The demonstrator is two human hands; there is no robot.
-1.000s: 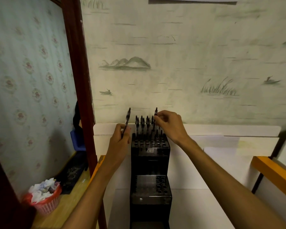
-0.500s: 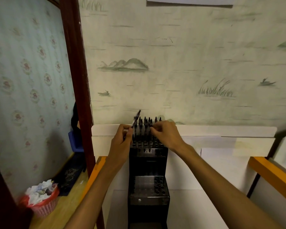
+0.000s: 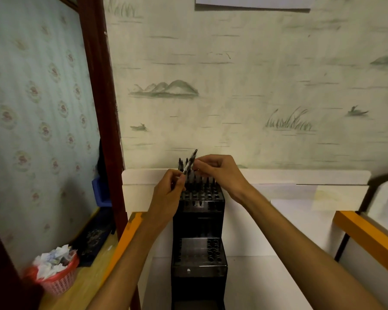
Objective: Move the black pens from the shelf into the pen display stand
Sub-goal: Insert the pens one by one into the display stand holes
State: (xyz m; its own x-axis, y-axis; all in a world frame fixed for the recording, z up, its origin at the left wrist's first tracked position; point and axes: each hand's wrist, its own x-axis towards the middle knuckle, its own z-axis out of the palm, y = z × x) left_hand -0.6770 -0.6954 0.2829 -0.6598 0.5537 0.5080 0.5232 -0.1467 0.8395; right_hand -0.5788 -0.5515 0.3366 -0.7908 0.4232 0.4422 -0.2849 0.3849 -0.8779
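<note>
Left hand (image 3: 168, 189) grips one black pen (image 3: 189, 163) low on its barrel, fingers (image 3: 177, 175) curled round it. Pen is tilted, top end leaning right and up over the stand's top tier. A second ago it stood near upright, off the stand's left edge; half a second ago it was already tipping right. Now it crosses in front of the back-row pens.

Right hand (image 3: 220, 173) has moved left from the right rear of the top tier to meet the pen; its fingertips (image 3: 197, 167) are bent and touch or pinch the pen's upper barrel. Can't tell if it truly clamps it or only steadies it. The pen it held a second ago is out of its fingers, seemingly seated with the rest.

Pen display stand (image 3: 199, 220): black, stepped, upright against the white back panel (image 3: 278, 182). Top tier carries a cluster of seated pens (image 3: 202, 182) in the rear rows, front holes open. Lower tier (image 3: 198, 249) shows holes only, contents not clear.

Held pen is above the stand's top-left area, not in a hole.

Camera shifted slightly down and left versus the first frame; stand sits in the same spot.

Periphery: red basket (image 3: 58, 280) with crumpled paper at lower left on a wooden worktop (image 3: 81, 291), dark wood post (image 3: 99, 108), orange rail (image 3: 367, 236) at right
</note>
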